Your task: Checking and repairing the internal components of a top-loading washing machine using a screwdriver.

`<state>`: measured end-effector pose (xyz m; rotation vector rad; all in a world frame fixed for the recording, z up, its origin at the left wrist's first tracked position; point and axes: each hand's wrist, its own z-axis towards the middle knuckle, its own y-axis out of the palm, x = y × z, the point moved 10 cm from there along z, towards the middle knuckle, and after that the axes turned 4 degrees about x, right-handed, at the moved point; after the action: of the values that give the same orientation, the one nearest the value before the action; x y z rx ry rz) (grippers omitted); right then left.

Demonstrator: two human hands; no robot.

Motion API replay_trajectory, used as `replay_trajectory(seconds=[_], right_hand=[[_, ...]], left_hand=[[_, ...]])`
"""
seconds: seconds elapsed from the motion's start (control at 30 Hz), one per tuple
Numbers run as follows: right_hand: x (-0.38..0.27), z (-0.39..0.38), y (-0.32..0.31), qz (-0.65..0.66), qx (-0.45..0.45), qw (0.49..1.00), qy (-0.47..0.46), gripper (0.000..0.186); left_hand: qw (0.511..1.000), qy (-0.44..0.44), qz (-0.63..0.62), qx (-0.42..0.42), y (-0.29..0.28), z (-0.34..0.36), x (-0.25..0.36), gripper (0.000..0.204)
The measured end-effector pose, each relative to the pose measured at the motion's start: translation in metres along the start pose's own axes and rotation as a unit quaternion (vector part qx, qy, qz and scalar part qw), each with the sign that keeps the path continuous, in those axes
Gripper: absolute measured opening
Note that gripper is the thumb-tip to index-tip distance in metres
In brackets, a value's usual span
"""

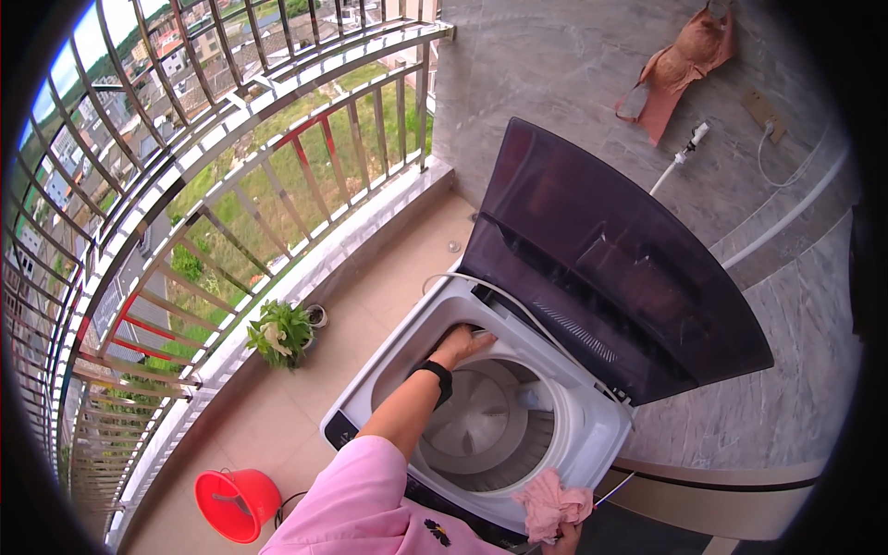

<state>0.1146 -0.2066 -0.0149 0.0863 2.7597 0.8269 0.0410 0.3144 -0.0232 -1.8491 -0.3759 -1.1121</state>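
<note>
Pink crumpled cloth point(552, 504) sits clamped in the right hand point(566, 536) at the near rim of the white top-loading washing machine point(592, 435). Left hand point(460, 347), fingers together, presses flat on the drum's far rim. That cloth could slip outside the tub (grip looks loose); the raised dark tinted lid point(601, 268) crowds overhead. A red plastic bucket point(236, 504) and a potted green plant point(280, 331) stand along the railing.

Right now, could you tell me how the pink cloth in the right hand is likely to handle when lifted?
The pink cloth bunches in soft folds over the right hand, so it is probably floppy and light. Draped at the washing machine's rim, it would likely sag, not roll.
</note>
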Motion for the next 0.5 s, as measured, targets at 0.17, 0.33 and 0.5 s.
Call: replay_trajectory(seconds=[0.17, 0.33, 0.5], right_hand=[[-0.004, -0.006, 0.014, -0.035, -0.004, 0.999, -0.036, 0.024], [-0.007, -0.009, 0.024, -0.062, -0.008, 0.996, -0.065, 0.028], [-0.005, -0.006, 0.045, -0.095, -0.020, 0.992, -0.086, 0.032]], left_hand=[[0.998, -0.049, -0.037, -0.025, 0.000, 0.005, 0.000, 0.089], [0.998, -0.050, 0.010, -0.036, -0.004, 0.005, 0.010, 0.096], [0.996, -0.056, 0.009, -0.068, 0.002, 0.004, 0.002, 0.100]])
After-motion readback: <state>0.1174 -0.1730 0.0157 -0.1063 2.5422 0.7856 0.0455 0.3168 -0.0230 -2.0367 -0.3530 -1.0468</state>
